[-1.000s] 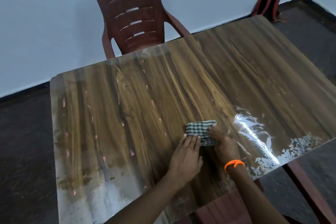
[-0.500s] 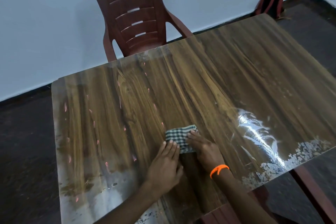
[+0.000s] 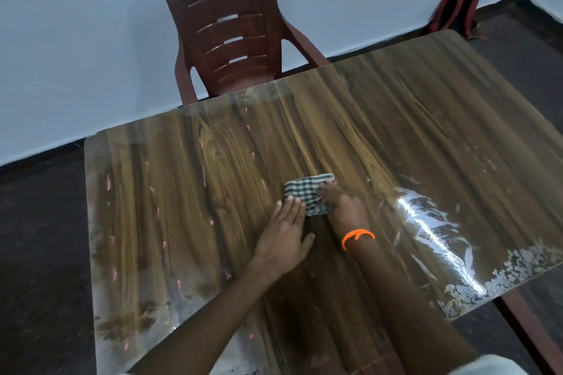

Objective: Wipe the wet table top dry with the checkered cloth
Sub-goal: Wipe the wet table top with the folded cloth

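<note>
The folded green-and-white checkered cloth (image 3: 307, 192) lies flat near the middle of the wood-grain table top (image 3: 182, 192). My left hand (image 3: 286, 231) lies flat on the table, its straight fingertips touching the cloth's near left edge. My right hand (image 3: 344, 207), with an orange band on the wrist, presses on the cloth's right side with its fingers laid over it. A shiny wet patch (image 3: 432, 222) glistens to the right of my hands and runs toward the table's near right edge.
A dark red plastic chair (image 3: 225, 24) stands against the table's far edge by the wall. A backpack (image 3: 457, 6) leans on the wall at the far right. The table's near right corner (image 3: 475, 289) has flaked, worn laminate.
Both hands have slid the cloth to the left, away from the wet patch, and then pushed it farther from me toward the table's middle.
</note>
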Demonstrator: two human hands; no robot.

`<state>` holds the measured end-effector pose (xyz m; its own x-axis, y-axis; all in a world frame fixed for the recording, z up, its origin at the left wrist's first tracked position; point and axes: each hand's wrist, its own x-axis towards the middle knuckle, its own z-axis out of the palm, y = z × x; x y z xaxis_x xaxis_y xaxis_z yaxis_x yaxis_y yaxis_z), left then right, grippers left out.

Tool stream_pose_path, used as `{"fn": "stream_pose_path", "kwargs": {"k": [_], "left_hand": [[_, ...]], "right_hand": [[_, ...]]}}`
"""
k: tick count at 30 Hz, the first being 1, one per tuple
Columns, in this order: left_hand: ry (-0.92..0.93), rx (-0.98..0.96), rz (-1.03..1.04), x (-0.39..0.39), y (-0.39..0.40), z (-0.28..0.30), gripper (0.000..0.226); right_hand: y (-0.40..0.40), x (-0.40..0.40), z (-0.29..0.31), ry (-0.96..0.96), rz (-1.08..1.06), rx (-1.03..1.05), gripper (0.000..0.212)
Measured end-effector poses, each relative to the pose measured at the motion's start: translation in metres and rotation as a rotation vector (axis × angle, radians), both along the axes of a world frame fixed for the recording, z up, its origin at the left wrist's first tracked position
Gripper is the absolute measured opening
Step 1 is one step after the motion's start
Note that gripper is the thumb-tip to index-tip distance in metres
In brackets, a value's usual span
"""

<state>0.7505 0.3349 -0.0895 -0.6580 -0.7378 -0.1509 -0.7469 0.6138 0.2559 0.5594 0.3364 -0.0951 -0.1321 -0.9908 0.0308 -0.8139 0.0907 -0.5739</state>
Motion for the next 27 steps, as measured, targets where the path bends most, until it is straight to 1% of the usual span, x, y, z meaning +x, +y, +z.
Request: {"fn": "stream_pose_path", "kwargs": {"k": [2,5,8,10,12,13,17,19,23,27], "left_hand": [[0.034,0.010,0.034,0.024,0.003,-0.001,0.079],[0.056,0.017,0.050,0.053,0.028,0.000,0.075],[0.069,0.028,0.070,0.052,0.061,0.005,0.079],[0.085,0.028,0.074,0.035,0.069,0.009,0.084],[0.125,0.044,0.064,0.011,0.063,0.011,0.089],[0.111,0.051,0.046,-0.001,0.055,0.013,0.090],[-0.024,0.007,-0.046,-0.035,0.007,0.011,0.085],[-0.067,-0.040,-0.063,-0.038,-0.021,0.010,0.084],[-0.148,-0.090,-0.034,-0.018,-0.068,0.011,0.082],[-0.173,-0.070,0.030,0.022,-0.073,0.010,0.084]], "right_hand": [[-0.004,0.021,-0.001,0.001,0.082,0.003,0.042],[0.015,0.042,0.000,-0.016,0.171,0.000,0.043],[0.050,0.037,0.003,-0.027,0.228,-0.041,0.041],[0.066,0.023,0.002,-0.026,0.207,-0.050,0.044],[0.072,0.005,0.002,0.006,0.140,-0.045,0.050],[0.070,-0.003,0.003,0.022,0.101,-0.042,0.051],[0.031,-0.025,0.004,0.085,-0.062,-0.035,0.045],[0.003,-0.026,0.005,0.091,-0.089,-0.040,0.042],[-0.050,-0.010,0.002,0.028,-0.028,-0.034,0.038],[-0.071,0.023,-0.006,-0.004,0.098,-0.058,0.036]]}}
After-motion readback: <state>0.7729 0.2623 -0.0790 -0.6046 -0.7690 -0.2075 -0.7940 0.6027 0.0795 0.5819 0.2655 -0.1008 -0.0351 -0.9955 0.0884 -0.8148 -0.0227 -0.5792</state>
